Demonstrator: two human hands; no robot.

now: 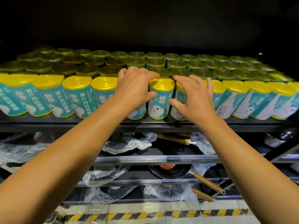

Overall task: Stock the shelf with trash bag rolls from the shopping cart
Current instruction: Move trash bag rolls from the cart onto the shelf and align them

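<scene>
Several yellow trash bag rolls with teal labels stand upright in rows on the dark shelf [48, 122]. My left hand [134, 88] grips a front-row roll [136, 113], fingers curled over its top and mostly hiding it. One roll [160, 101] stands free between my hands. My right hand [195, 97] has its fingers spread over the neighbouring roll [177, 110]; I cannot see whether it touches that roll. The shopping cart is out of view.
The front row runs the whole shelf width, with more rolls [80, 68] packed behind into the dark. Lower shelves hold frying pans [171, 171] with wooden handles and bubble wrap [127, 144]. A black-and-yellow hazard stripe [145, 215] marks the tiled floor.
</scene>
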